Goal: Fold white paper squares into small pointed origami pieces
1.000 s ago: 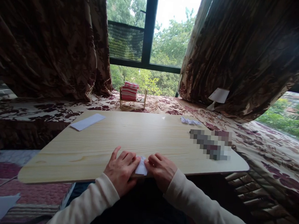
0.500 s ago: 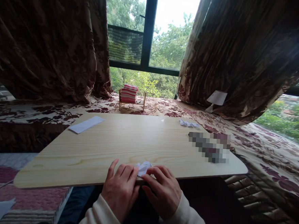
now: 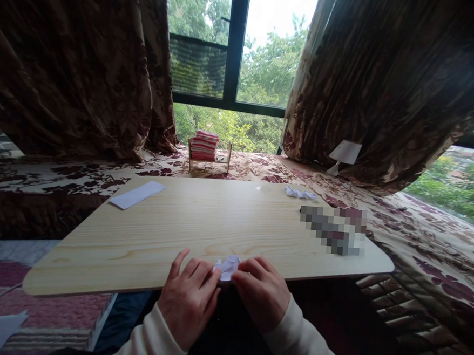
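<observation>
A small piece of folded white paper (image 3: 229,267) is at the near edge of the wooden table, between my two hands. My left hand (image 3: 190,290) has its thumb and index finger closed at the paper's left side, with the little finger raised. The fingers of my right hand (image 3: 262,292) pinch the paper's right edge. Part of the paper is hidden behind my fingertips.
The pale wooden table (image 3: 168,227) carries a white paper strip (image 3: 137,194) at the far left and folded paper pieces (image 3: 300,193) at the far right. A pixelated patch (image 3: 334,232) covers something at the right. A small lamp (image 3: 344,152) and stacked striped cloths (image 3: 204,145) stand behind.
My right thumb and fingers have come together on the paper's right edge; they were further apart before. My left hand has hardly moved. The view has tipped slightly.
</observation>
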A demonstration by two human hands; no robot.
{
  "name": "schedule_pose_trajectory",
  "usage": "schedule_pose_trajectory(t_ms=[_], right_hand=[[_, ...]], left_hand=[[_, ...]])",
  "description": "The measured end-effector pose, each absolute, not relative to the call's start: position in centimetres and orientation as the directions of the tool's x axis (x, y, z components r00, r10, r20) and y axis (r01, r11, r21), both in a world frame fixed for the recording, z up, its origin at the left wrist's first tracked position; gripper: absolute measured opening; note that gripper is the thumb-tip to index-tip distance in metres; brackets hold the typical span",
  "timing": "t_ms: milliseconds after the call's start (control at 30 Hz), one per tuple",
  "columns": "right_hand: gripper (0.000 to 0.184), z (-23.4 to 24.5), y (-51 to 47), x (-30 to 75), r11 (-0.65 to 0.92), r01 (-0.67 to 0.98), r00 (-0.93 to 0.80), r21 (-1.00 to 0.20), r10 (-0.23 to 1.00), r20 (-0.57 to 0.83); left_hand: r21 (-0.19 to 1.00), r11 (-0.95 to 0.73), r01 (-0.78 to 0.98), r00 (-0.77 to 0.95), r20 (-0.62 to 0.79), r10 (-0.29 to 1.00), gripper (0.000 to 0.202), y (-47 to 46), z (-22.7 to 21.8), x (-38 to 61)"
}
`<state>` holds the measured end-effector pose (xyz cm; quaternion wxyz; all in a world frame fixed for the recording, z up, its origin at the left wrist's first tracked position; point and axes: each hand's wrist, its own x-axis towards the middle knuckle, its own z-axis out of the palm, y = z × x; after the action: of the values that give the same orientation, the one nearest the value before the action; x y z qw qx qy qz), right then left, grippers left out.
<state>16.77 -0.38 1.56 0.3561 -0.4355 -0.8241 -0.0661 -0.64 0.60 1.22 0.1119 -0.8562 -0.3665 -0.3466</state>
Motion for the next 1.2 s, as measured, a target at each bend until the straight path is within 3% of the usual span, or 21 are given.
schedule_pose_trajectory(t_ms=[200, 433, 1200], right_hand=[[0.015, 2.3, 0.3, 16.3, 0.498, 0.835, -0.339, -0.234, 0.801, 0.493], [0.014, 3.0, 0.6, 15.4, 0.341, 0.935, -0.281, -0.097, 0.879, 0.384], [0.013, 5.0, 1.5, 14.0, 0.318, 0.947, -0.322, 0.047, 0.938, 0.129]], left_hand=[[0.059, -0.713, 0.698, 0.495, 0.681, 0.54, 0.023, 0.8, 1.0, -0.7], [0.066, -0.719, 0.691, 0.495, 0.681, 0.539, 0.023, 0.8, 0.9, -0.8], [0.102, -0.728, 0.678, 0.505, 0.655, 0.562, 0.027, 0.7, 1.0, -0.9]])
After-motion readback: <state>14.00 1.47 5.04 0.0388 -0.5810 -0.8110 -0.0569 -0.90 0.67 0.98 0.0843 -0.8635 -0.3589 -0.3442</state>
